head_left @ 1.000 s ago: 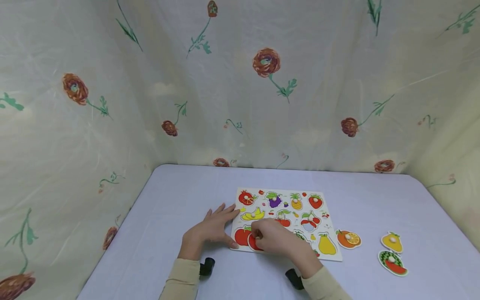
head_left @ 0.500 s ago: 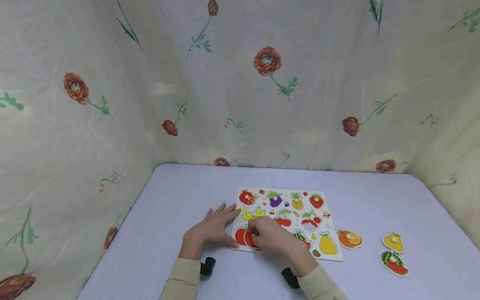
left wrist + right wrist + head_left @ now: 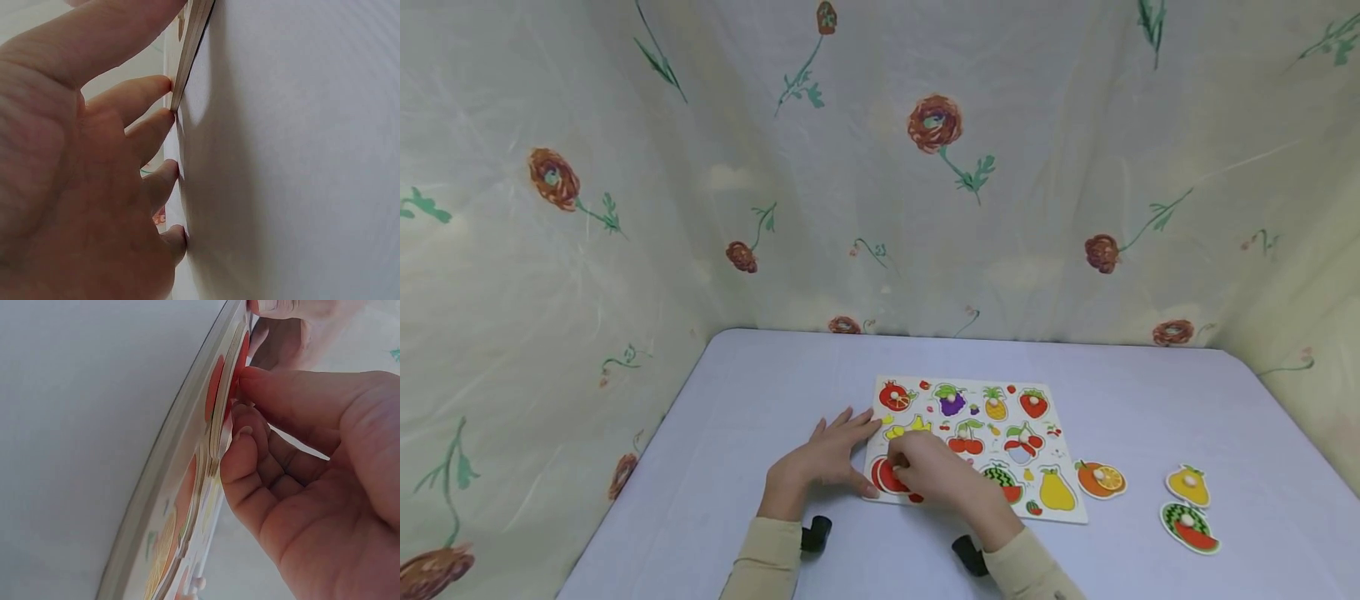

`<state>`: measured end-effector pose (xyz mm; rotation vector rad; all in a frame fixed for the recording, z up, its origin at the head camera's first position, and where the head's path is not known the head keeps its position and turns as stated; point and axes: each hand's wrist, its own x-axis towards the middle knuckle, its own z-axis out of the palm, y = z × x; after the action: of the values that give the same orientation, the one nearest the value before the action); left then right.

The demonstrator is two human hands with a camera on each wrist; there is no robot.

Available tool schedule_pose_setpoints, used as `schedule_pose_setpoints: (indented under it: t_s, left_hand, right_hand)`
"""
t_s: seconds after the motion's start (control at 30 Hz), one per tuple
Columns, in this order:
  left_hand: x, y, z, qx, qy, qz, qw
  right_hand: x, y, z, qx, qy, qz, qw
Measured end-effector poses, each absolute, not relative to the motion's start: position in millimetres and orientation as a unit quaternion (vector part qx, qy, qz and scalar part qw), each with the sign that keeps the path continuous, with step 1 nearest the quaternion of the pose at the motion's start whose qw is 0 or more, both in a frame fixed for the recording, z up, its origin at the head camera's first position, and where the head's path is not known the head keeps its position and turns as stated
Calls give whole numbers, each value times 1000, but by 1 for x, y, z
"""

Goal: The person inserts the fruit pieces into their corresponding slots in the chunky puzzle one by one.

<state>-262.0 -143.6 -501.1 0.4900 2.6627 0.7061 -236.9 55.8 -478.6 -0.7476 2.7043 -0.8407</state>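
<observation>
A white fruit puzzle board [image 3: 1070,467] lies on the table. My left hand [image 3: 823,454] is spread at its left edge, thumb and fingertips at the rim; the left wrist view shows the layered wooden edge [image 3: 190,53] against the fingers. At the lower left of the board, my right hand [image 3: 936,475] pinches a round red fruit puzzle piece [image 3: 891,477] between thumb and fingers. Seen edge-on in the right wrist view, the red piece [image 3: 239,359] stands close over the red fruit picture printed on the board. The fingers hide its knob.
Right of the board lie an orange piece [image 3: 1101,479], a yellow pear-like piece [image 3: 1187,485] and a watermelon piece [image 3: 1190,527]. Knobbed pieces such as the grapes [image 3: 951,402] and strawberry [image 3: 1033,404] sit in the board. A flowered curtain [image 3: 1000,275] hangs behind the table.
My right hand has slid left with the red piece, which now covers most of the printed red fruit. More of the printed watermelon and the cherries shows. My left hand stays put.
</observation>
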Motion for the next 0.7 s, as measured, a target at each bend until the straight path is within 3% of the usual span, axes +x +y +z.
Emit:
schedule_pose_setpoints:
  t_s: [0.37, 0.7]
  left_hand:
    - [-262, -144, -499, 175, 936, 252, 172]
    - [-261, -143, -499, 173, 938, 245, 174]
  right_hand:
    - [-236, 46, -480, -253, 916, -300, 85]
    - [-233, 43, -485, -227, 914, -323, 99]
